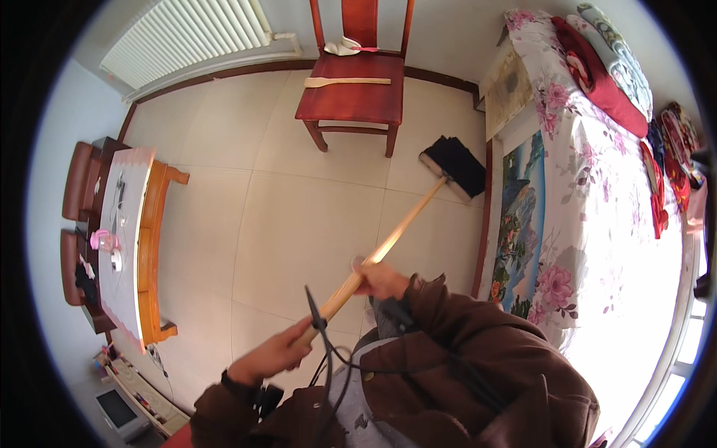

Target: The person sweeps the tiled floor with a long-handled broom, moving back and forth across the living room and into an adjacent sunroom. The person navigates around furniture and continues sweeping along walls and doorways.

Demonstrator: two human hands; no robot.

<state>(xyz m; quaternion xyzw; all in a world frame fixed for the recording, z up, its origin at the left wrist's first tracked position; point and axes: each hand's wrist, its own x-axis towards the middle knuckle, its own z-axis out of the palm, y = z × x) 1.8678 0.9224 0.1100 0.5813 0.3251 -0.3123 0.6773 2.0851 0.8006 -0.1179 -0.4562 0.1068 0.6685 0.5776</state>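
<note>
A long wooden handle (411, 220) slants across the view, ending at a wide broom or mop head (456, 162) wrapped in black cloth. That head rests on the tiled floor near the base of the bed platform. Near the handle's upper end, at the lower middle, my left hand (277, 351) is closed around the wood. Farther down the shaft my right hand (381, 280) grips it too. Dark cables hang in front of the handle by my left hand.
A red wooden chair (353, 103) stands ahead with a flat wooden stick (347, 82) and a white cloth item on its seat. To the left is a covered wooden table (148, 235). The bed platform with a floral sheet (577, 168) bounds the right. A white radiator (185, 42) hangs back left.
</note>
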